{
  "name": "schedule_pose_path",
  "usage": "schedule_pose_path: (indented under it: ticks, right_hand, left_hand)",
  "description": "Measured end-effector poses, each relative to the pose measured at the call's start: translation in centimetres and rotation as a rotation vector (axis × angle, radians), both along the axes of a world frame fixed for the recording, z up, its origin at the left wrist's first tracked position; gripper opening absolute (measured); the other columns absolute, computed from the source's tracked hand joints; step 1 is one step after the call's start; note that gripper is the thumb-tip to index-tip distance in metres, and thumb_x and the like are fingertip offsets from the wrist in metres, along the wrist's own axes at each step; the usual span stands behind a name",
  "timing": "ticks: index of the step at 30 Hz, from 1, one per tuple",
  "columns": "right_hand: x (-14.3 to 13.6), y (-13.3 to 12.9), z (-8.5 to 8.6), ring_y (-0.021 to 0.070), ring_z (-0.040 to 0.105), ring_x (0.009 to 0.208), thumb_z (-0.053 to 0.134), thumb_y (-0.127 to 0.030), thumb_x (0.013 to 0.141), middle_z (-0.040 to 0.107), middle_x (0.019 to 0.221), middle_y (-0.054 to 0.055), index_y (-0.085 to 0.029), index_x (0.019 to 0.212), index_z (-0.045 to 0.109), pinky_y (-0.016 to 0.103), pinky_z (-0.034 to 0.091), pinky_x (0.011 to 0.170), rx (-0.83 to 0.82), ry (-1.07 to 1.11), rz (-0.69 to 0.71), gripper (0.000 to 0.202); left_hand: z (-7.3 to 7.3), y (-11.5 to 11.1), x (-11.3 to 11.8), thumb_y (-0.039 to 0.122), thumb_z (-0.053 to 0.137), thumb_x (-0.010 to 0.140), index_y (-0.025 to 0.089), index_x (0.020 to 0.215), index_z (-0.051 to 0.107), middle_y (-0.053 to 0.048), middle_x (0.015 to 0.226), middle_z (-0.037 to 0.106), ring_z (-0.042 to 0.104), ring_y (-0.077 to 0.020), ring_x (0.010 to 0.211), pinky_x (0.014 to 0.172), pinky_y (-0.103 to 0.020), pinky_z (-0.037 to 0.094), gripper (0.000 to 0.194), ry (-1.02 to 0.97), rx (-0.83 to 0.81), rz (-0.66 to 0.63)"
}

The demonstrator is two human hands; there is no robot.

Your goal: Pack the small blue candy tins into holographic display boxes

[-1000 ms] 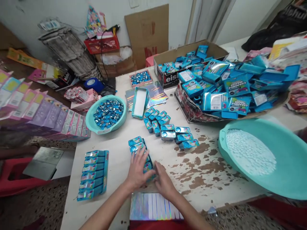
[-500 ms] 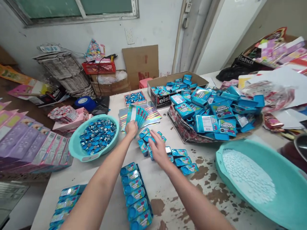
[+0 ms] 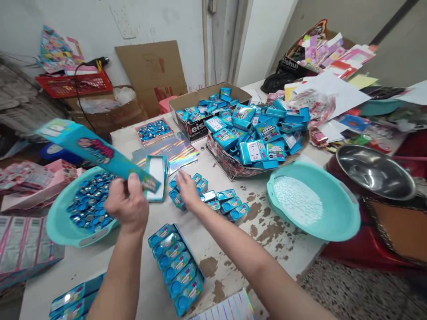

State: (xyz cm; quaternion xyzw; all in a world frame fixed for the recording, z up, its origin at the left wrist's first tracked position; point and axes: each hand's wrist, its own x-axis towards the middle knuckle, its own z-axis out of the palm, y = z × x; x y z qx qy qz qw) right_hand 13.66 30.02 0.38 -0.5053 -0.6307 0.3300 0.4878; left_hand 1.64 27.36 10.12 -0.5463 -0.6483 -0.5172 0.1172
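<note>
My left hand (image 3: 128, 200) is closed around one end of a long, flat blue printed carton (image 3: 96, 149), raised and tilted above the table and blurred by motion. My right hand (image 3: 187, 189) is down among a cluster of small blue candy boxes (image 3: 202, 184), its fingers drawn together at the left ones; the fingertips are partly hidden. Between the hands lies an open blue tray-like carton (image 3: 156, 175) with a white inside. Nearer to me, several small blue boxes with round recesses stand in a row inside a display carton (image 3: 176, 266).
A turquoise basin (image 3: 58, 235) of blue and silver caps stands left; another turquoise basin (image 3: 343, 213) with white pellets stands right. Behind are a heaped carton of blue packs (image 3: 260, 133), holographic sheets (image 3: 180, 153) and a small box of caps (image 3: 155, 131). A metal bowl (image 3: 373, 171) sits far right.
My left hand has lifted the long blue carton off the table and brought it left and closer. My right hand's fingers have drawn together at the small boxes. The view has turned right.
</note>
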Motion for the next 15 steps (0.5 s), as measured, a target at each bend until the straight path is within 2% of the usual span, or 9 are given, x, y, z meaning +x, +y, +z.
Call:
schedule_pose_path:
  ticks: [2, 3, 4, 6, 8, 10, 11, 13, 15]
  right_hand:
    - [7.0, -5.0, -0.2, 0.0209, 0.052, 0.117, 0.036, -0.034, 0.094, 0.049, 0.130, 0.015, -0.013, 0.131, 0.038, 0.038, 0.049, 0.093, -0.020, 0.138, -0.079, 0.043]
    - [10.8, -7.7, -0.6, 0.0210, 0.052, 0.117, 0.045, -0.032, 0.090, 0.050, 0.129, 0.012, -0.018, 0.129, 0.040, 0.039, 0.047, 0.096, -0.018, 0.200, -0.162, 0.042]
    - [14.5, -10.1, -1.2, 0.0213, 0.050, 0.119, 0.050, -0.029, 0.086, 0.048, 0.131, 0.011, -0.022, 0.130, 0.038, 0.041, 0.045, 0.099, -0.028, 0.223, -0.250, 0.046]
    - [21.0, -14.2, -2.9, 0.0231, 0.044, 0.126, 0.055, -0.025, 0.079, 0.043, 0.137, 0.010, -0.026, 0.134, 0.034, 0.045, 0.042, 0.102, -0.135, 0.169, -0.246, 0.059]
    - [25.3, -16.7, -5.0, 0.0245, 0.042, 0.127, 0.053, -0.021, 0.077, 0.045, 0.136, 0.011, -0.026, 0.135, 0.036, 0.049, 0.041, 0.101, -0.257, 0.104, -0.160, 0.060]
    - [27.2, -17.8, -7.0, 0.0240, 0.044, 0.125, 0.048, -0.018, 0.076, 0.047, 0.135, 0.011, -0.026, 0.134, 0.037, 0.051, 0.041, 0.100, -0.319, 0.086, -0.130, 0.060]
    - [27.4, -17.9, -7.7, 0.0233, 0.045, 0.125, 0.046, -0.016, 0.075, 0.047, 0.135, 0.011, -0.025, 0.135, 0.037, 0.051, 0.041, 0.101, -0.328, 0.088, -0.124, 0.061]
    - [26.9, -17.4, -8.7, 0.0220, 0.042, 0.128, 0.043, -0.014, 0.074, 0.045, 0.137, 0.010, -0.025, 0.136, 0.035, 0.050, 0.039, 0.103, -0.320, 0.102, -0.103, 0.064]
    - [25.8, -16.1, -9.1, 0.0215, 0.037, 0.131, 0.042, -0.013, 0.072, 0.042, 0.140, 0.010, -0.024, 0.139, 0.032, 0.049, 0.036, 0.104, -0.312, 0.096, -0.054, 0.068]
  left_hand:
    - [0.5, -5.4, 1.7, 0.031, 0.050, 0.082, 0.020, 0.053, 0.031, 0.006, 0.047, 0.028, 0.028, -0.0085, 0.043, 0.045, -0.023, 0.025, 0.037, 0.078, -0.055, -0.145]
    - [-0.1, -8.3, 2.9, 0.030, 0.049, 0.083, 0.021, 0.054, 0.034, 0.006, 0.045, 0.030, 0.029, -0.0092, 0.040, 0.043, -0.024, 0.025, 0.034, 0.144, -0.180, -0.288]
    - [-1.3, -11.2, 4.3, 0.027, 0.046, 0.084, 0.022, 0.054, 0.034, 0.005, 0.043, 0.032, 0.030, -0.0097, 0.038, 0.040, -0.025, 0.025, 0.033, 0.181, -0.240, -0.474]
    - [-5.1, -16.2, 7.6, 0.019, 0.042, 0.084, 0.022, 0.055, 0.038, 0.004, 0.044, 0.043, 0.040, -0.0095, 0.037, 0.039, -0.025, 0.031, 0.029, 0.273, -0.431, -0.884]
    - [-9.6, -19.5, 11.0, 0.017, 0.044, 0.080, 0.022, 0.066, 0.050, 0.000, 0.054, 0.057, 0.054, -0.0136, 0.046, 0.043, -0.027, 0.038, 0.016, 0.433, -0.630, -1.064]
    - [-13.3, -20.7, 13.5, 0.015, 0.047, 0.079, 0.020, 0.078, 0.058, -0.004, 0.065, 0.065, 0.062, -0.0193, 0.054, 0.046, -0.030, 0.043, 0.012, 0.590, -0.924, -1.056]
    - [-14.4, -20.5, 14.2, 0.016, 0.048, 0.079, 0.019, 0.083, 0.060, -0.006, 0.070, 0.067, 0.064, -0.0218, 0.058, 0.049, -0.032, 0.045, 0.013, 0.629, -1.055, -1.039]
    - [-15.1, -18.8, 14.6, 0.026, 0.051, 0.082, 0.020, 0.091, 0.063, -0.010, 0.080, 0.069, 0.066, -0.0256, 0.069, 0.056, -0.035, 0.049, 0.016, 0.616, -1.180, -0.995]
    - [-14.1, -15.6, 14.3, 0.041, 0.050, 0.083, 0.022, 0.106, 0.061, -0.012, 0.097, 0.068, 0.065, -0.0269, 0.088, 0.071, -0.038, 0.052, 0.031, 0.524, -1.069, -0.951]
